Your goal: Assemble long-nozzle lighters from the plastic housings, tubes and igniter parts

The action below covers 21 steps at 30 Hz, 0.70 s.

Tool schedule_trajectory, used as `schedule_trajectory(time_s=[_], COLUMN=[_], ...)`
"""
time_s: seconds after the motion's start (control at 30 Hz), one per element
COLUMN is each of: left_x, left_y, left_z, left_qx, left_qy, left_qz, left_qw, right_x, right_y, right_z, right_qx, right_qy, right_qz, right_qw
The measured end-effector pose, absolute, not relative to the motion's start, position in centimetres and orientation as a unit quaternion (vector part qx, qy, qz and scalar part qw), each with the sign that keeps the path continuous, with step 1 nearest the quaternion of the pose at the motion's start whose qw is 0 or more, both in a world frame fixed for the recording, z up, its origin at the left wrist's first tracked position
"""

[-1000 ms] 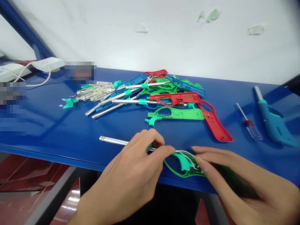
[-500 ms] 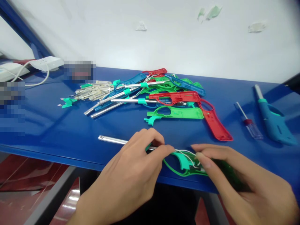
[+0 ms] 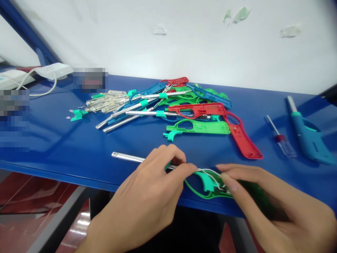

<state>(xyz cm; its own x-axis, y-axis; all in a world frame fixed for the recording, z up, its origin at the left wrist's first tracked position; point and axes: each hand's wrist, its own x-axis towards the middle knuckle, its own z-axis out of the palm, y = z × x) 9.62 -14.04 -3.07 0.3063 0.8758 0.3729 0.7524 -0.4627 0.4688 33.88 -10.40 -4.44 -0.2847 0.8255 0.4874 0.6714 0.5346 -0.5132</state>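
Observation:
At the table's front edge lies an opened lighter with a green half-shell [image 3: 197,191], a teal trigger [image 3: 207,181] and a long metal tube [image 3: 126,157] pointing left. My left hand [image 3: 152,189] is closed around the lighter where the tube meets the shell, thumb and forefinger pinched near the start of a white wire [image 3: 210,171]. Over the handle end, my right hand [image 3: 258,189] pinches at the wire and the small parts beside the trigger. Its fingers cover most of the handle, so the wire's far end is hidden.
Behind my hands is a pile of metal tubes [image 3: 131,109], translucent pieces [image 3: 110,102] and coloured shells, including a red half-shell [image 3: 246,144] and a green one [image 3: 210,127]. A screwdriver [image 3: 281,138] and a whole blue lighter [image 3: 310,140] lie right. A power strip [image 3: 55,71] sits far left.
Both hands keep almost the same hold on the lighter. The whole view has shifted very slightly; the right fingertips show hardly any movement at the wire.

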Motion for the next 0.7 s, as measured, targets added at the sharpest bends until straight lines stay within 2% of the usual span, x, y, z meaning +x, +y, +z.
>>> schedule_trajectory(time_s=[0.7], left_x=[9.75], left_y=[-13.92], left_z=[-2.86], left_qx=[0.796], left_qy=[0.52], left_qz=[0.28], left_qw=[0.135], right_x=[33.15], right_y=[-10.37], right_z=[-4.54], right_qx=[-0.415], right_qy=[-0.827], right_qz=[0.126], right_qw=[0.359])
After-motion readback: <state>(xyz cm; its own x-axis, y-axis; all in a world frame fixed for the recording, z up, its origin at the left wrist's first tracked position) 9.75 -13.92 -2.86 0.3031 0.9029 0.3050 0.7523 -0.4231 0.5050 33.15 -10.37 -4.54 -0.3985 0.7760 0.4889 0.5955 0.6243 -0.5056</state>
